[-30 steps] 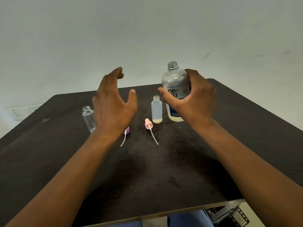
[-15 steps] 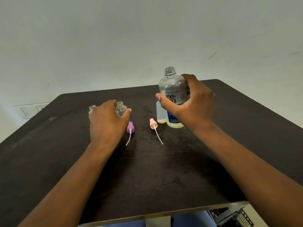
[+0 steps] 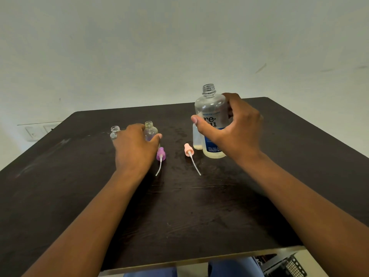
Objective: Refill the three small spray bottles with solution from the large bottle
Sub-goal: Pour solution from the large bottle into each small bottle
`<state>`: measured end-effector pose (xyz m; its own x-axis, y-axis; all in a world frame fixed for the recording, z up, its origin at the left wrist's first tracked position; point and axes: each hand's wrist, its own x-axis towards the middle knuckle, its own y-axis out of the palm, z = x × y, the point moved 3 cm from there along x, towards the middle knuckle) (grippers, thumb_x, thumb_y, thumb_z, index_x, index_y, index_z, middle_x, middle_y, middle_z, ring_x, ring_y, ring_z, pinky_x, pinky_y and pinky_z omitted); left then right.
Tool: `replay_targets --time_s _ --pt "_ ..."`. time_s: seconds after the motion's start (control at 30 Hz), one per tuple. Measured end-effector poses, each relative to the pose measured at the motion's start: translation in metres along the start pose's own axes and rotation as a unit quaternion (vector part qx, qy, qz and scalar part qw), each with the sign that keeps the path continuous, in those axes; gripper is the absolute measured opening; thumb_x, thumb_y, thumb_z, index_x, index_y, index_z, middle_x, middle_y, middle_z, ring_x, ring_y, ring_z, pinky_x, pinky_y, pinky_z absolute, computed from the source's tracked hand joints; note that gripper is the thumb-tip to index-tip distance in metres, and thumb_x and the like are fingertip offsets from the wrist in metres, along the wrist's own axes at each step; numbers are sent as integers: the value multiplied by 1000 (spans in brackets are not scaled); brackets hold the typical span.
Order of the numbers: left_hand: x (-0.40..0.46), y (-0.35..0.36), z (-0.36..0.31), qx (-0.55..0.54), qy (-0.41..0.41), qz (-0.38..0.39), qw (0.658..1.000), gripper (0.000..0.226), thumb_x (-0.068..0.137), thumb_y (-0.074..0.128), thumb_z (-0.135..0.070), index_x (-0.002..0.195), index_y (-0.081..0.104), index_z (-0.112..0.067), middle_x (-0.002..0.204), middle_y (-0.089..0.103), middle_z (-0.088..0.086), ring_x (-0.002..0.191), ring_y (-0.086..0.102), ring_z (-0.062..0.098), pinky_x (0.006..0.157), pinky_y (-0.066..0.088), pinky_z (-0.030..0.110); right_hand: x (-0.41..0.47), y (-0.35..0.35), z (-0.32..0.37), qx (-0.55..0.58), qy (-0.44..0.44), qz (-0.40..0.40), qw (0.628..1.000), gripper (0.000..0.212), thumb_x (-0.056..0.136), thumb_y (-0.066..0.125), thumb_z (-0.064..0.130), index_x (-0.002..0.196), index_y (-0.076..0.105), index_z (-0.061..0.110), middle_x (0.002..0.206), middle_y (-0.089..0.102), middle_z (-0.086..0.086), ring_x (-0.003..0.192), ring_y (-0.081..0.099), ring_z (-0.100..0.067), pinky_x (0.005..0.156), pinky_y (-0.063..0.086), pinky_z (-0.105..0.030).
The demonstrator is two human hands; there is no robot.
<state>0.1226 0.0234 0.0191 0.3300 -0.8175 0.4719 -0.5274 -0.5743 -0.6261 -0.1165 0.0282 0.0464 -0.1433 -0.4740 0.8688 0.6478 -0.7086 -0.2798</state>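
Dark wooden tabletop (image 3: 179, 212) set against a pale wall; near edge ran just above the person's lap.

Nearest the edge, only the two forearms crossed the bare wood. Further in lay two detached spray heads with dip tubes trailing toward the viewer: a purple spray head (image 3: 161, 154) and a pink spray head (image 3: 188, 150), apart from each other.

Left hand (image 3: 135, 148) had dropped within the last second from a raised, spread pose above the tabletop and now curled round a clear small bottle (image 3: 150, 131), uncapped, standing just behind the purple head. A second clear small bottle (image 3: 115, 132), also open, stood just to its left, partly hidden by the knuckles.

Right hand (image 3: 233, 128) kept its wrap round the large bottle (image 3: 211, 116), uncapped, upright, resting on the wood, low in pale liquid. A frosted small bottle (image 3: 197, 139) stood beside it, a trace of liquid at its bottom.

Judgement: with one hand steadying a receiver and the other on the source, the first pour looked imminent; no small bottle appeared filled yet.
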Motion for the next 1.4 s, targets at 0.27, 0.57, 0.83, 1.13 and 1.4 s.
replay_targets --time_s 0.27,0.57,0.83,1.13,1.4 --pt "-3 -10 -12 -91 74 -68 991 47 86 79 -51 123 76 -23 109 78 -8 101 70 7 87 46 21 1 -2 -1 0 0 -2 1000 62 76 75 76 101 67 20 85 71 8 72 65 -11 64 56 -34" --pt "-15 -2 -22 -215 110 -14 970 50 79 84 -54 121 76 -28 106 77 -17 49 51 0 60 44 17 5 -6 -5 -17 -12 -21 1000 65 75 80 71 110 68 17 98 71 3 85 64 -18 69 55 -39" --pt "-20 5 -25 -305 116 66 943 30 78 88 -43 105 80 -31 91 79 -16 45 37 7 46 33 21 8 -5 -14 -62 -40 -10 997 72 77 81 67 126 66 16 107 66 -4 94 58 -23 79 40 -25" --pt "-23 6 -29 -255 138 85 953 33 78 87 -49 106 80 -34 93 78 -19 50 59 35 48 49 35 7 4 -16 -66 -69 26 995 73 76 83 63 132 64 21 111 65 -5 99 57 -26 83 48 -39" --pt "-23 11 -27 -221 150 74 961 31 78 87 -45 106 79 -34 93 77 -19 52 55 -9 55 38 10 7 8 -20 -93 -73 36 992 76 72 85 61 137 62 29 116 62 -4 107 56 -26 85 50 -44"
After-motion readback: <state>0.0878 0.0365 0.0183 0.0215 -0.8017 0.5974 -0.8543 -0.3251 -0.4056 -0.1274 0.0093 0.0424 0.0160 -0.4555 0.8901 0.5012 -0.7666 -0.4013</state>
